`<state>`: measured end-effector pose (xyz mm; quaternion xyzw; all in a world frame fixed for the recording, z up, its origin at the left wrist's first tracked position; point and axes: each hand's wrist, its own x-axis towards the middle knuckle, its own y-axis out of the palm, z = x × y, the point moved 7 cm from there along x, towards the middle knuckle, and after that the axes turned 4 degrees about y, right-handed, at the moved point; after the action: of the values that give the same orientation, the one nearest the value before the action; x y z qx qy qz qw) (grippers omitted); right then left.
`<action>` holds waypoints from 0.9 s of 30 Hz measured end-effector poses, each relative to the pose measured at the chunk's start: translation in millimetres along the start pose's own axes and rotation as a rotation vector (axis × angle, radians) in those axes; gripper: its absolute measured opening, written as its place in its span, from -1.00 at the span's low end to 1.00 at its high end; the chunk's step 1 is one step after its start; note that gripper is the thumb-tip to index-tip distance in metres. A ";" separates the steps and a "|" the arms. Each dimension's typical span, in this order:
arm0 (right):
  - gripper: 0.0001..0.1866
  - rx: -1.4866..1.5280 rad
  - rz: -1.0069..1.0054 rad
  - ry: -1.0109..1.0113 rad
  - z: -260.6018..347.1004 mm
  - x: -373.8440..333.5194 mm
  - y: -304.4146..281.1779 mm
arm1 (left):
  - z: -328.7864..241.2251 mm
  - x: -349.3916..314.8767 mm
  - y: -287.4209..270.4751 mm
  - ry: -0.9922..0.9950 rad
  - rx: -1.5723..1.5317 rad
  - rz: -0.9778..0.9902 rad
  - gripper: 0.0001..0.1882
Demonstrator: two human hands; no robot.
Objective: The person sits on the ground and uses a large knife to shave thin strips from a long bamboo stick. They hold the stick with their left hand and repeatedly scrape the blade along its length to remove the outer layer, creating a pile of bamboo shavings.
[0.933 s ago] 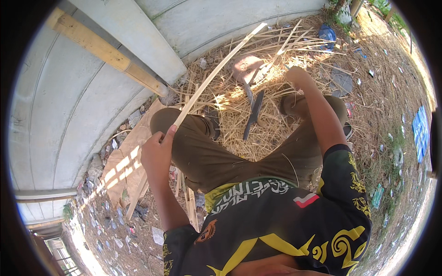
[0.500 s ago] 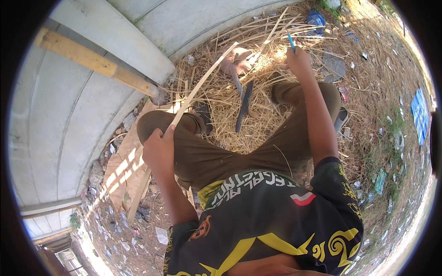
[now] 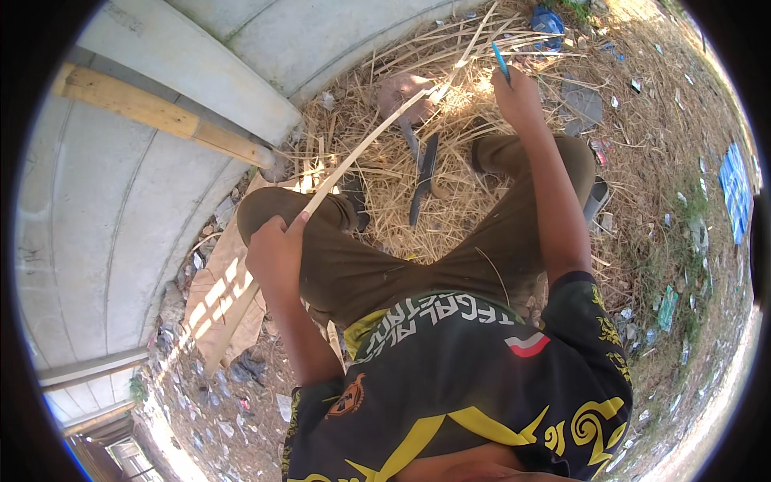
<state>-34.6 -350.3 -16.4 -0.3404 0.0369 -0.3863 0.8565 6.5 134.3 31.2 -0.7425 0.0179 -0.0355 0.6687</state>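
My left hand [image 3: 275, 251] is closed around a long pale split-bamboo strip [image 3: 353, 157], resting near my left knee. The strip slants away to the upper right, its far end over a brownish stone [image 3: 395, 90]; its other end runs back below my left forearm. My right hand [image 3: 518, 98], raised beyond my right knee, grips a slim blue tool [image 3: 500, 58] whose tip points up and away. What kind of tool it is, I cannot make out. Between my feet lie a black long-handled or bladed tool [image 3: 425, 178] and a greyish blade-like piece [image 3: 409, 136].
Bamboo shavings and thin strips [image 3: 393, 217] cover the ground between my legs. Pale wall panels [image 3: 104, 209] rise on the left, with a bamboo pole [image 3: 161, 108] against them. Flattened cardboard [image 3: 233, 309] lies beside my left leg. Blue plastic [image 3: 548, 28] sits far ahead.
The far end of the bamboo strip has dipped and shifted right, over the stone. My right hand has moved slightly left and away with the blue tool.
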 end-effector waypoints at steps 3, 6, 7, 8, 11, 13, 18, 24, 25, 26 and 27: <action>-0.60 0.001 0.014 0.003 -1.1 -2.4 -0.2 | -3.4 0.8 -0.6 -0.004 0.011 0.018 -0.40; -0.61 -0.002 0.029 0.005 1.1 -4.5 -2.6 | -3.4 0.7 -2.4 -0.020 -0.004 0.042 -0.40; -0.61 0.007 0.033 0.006 3.5 -5.6 -2.7 | -2.4 0.7 -2.7 -0.025 -0.011 0.048 -0.40; -0.61 0.017 0.035 0.006 5.4 -6.2 -2.2 | -1.1 1.3 -2.6 -0.019 -0.015 0.048 -0.39; -0.61 -0.012 0.033 -0.021 8.1 -5.2 0.1 | 1.9 2.5 -1.0 -0.001 -0.022 0.041 -0.39; -0.58 -0.014 0.029 -0.024 3.3 -3.5 5.5 | 0.8 2.4 -2.0 0.009 -0.019 0.028 -0.40; -0.39 0.022 0.015 0.139 0.8 -2.8 16.4 | 2.8 -19.3 1.1 -0.057 -0.238 0.005 -0.41; -0.42 0.900 -0.006 0.301 -11.9 3.6 31.9 | 10.3 -78.8 28.9 -0.028 -0.544 0.022 -0.50; -0.45 1.023 -0.011 0.279 -8.2 2.6 30.3 | 12.3 -88.0 35.2 -0.021 -0.575 0.027 -0.52; -0.69 1.130 -0.001 0.294 -4.7 4.8 28.7 | 15.5 -95.5 39.7 -0.015 -0.604 0.031 -0.54; -0.72 1.164 0.023 0.269 -1.1 2.0 25.1 | 17.8 -101.4 41.7 0.028 -0.599 0.020 -0.54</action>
<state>-17.6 -340.4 -32.1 0.2373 -0.0693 -0.3735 0.8941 -92.3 155.1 -15.0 -0.9058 0.0441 -0.0321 0.4201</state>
